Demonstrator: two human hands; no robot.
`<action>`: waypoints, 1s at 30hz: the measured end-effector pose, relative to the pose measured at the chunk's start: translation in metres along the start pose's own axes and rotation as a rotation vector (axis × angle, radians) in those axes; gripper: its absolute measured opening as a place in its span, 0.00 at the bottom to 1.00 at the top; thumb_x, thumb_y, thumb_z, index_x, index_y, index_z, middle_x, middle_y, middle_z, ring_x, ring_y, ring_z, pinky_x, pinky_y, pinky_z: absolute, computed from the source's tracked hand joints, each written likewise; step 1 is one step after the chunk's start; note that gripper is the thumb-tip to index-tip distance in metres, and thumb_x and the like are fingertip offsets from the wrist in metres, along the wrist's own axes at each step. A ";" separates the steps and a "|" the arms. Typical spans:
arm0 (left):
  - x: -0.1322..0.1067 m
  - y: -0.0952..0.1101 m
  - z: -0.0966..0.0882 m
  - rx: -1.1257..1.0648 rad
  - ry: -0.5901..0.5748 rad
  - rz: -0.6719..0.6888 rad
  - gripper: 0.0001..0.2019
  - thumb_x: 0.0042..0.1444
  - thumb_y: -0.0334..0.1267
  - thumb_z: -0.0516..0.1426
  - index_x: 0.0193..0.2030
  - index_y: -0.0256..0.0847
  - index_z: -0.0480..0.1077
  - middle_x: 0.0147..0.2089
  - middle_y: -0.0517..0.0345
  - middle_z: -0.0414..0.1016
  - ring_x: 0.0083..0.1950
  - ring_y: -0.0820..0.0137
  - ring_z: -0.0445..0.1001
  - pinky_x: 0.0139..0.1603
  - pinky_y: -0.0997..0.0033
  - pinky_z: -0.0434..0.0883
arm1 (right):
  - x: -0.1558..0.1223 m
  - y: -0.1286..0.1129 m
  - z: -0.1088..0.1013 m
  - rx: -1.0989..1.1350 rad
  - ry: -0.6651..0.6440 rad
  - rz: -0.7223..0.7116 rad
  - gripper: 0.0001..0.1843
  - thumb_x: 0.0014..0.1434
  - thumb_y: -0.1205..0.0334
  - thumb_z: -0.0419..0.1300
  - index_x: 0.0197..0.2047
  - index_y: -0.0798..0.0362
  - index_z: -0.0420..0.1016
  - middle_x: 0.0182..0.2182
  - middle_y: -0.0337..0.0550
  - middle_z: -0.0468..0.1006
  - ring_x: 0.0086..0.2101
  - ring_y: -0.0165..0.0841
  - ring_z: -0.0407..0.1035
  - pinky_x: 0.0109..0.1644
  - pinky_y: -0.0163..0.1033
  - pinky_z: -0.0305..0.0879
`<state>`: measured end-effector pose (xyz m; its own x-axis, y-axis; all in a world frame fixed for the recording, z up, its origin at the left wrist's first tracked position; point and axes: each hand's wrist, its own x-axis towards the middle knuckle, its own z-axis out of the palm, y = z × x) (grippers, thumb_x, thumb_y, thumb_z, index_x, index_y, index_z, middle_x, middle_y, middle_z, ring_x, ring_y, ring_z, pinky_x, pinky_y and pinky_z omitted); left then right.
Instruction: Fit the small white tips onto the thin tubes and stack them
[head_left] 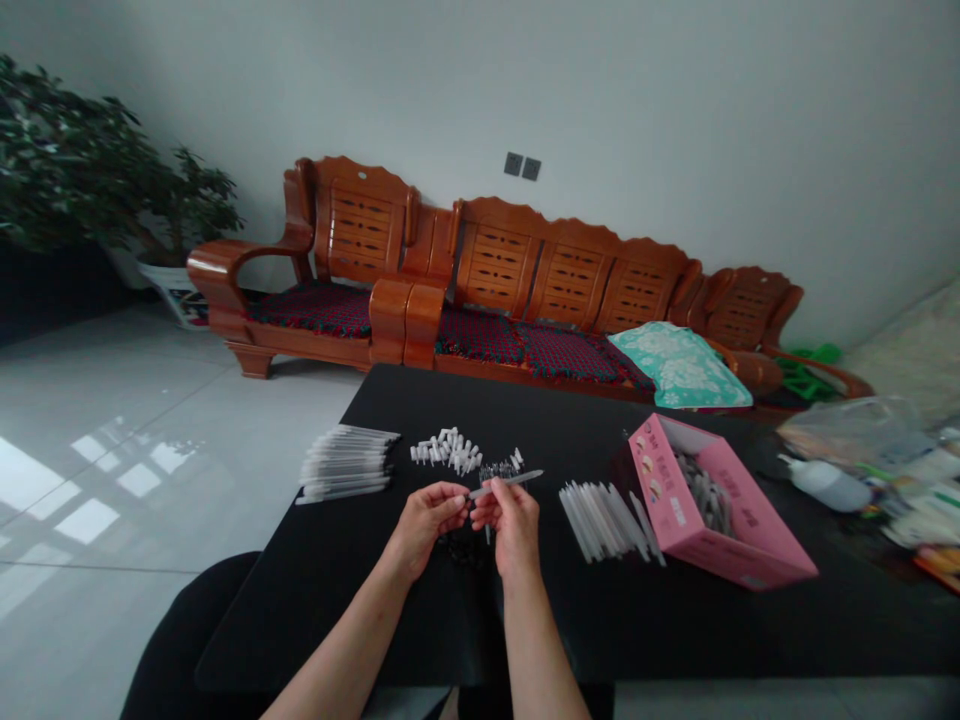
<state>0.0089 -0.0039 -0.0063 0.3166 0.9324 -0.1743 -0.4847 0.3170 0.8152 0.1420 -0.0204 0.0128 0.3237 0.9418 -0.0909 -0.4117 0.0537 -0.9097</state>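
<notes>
My right hand (514,522) is closed around a thin pale pen tube (510,480) that points up and to the right. My left hand (427,518) pinches something small at the tube's near end; I cannot make out what. Both hands hover over the black table (360,600). Just beyond them lie a heap of small white caps (448,450) and a small cluster of dark parts (499,468). A row of pale tubes (346,462) lies to the left, another row of tubes (604,505) to the right.
A pink cardboard box (720,515) with more tubes stands open at the right. A white squeeze bottle (825,482) and plastic bags (862,430) sit at the far right. A wooden sofa (495,280) and a potted plant (90,190) stand behind the table.
</notes>
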 end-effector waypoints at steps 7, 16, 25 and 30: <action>-0.002 0.002 0.004 0.116 0.031 0.049 0.14 0.44 0.42 0.67 0.35 0.36 0.76 0.30 0.55 0.78 0.28 0.75 0.73 0.34 0.75 0.70 | 0.000 0.002 -0.003 -0.049 0.011 -0.016 0.18 0.51 0.51 0.66 0.33 0.59 0.75 0.19 0.41 0.77 0.15 0.31 0.70 0.15 0.31 0.65; -0.001 0.004 0.009 0.215 0.065 0.128 0.13 0.45 0.41 0.66 0.33 0.34 0.76 0.27 0.56 0.77 0.26 0.75 0.71 0.30 0.76 0.68 | 0.000 0.002 -0.002 -0.067 0.036 -0.013 0.18 0.50 0.51 0.66 0.32 0.60 0.74 0.19 0.41 0.77 0.15 0.31 0.70 0.14 0.32 0.64; -0.001 0.001 0.015 0.233 0.159 0.170 0.15 0.42 0.40 0.67 0.35 0.34 0.74 0.29 0.54 0.77 0.28 0.72 0.73 0.31 0.74 0.70 | 0.000 0.009 -0.002 -0.012 0.060 0.025 0.19 0.50 0.49 0.65 0.32 0.59 0.74 0.19 0.42 0.77 0.16 0.32 0.71 0.16 0.32 0.66; -0.001 0.000 0.013 0.223 0.145 0.130 0.19 0.46 0.49 0.63 0.37 0.34 0.74 0.29 0.54 0.76 0.28 0.71 0.74 0.31 0.73 0.71 | 0.002 0.009 -0.004 0.001 0.068 0.032 0.20 0.49 0.48 0.66 0.32 0.59 0.75 0.19 0.42 0.77 0.15 0.31 0.70 0.15 0.32 0.66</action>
<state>0.0195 -0.0066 0.0013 0.1360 0.9828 -0.1248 -0.3177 0.1626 0.9341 0.1420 -0.0191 0.0025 0.3675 0.9183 -0.1472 -0.4236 0.0244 -0.9055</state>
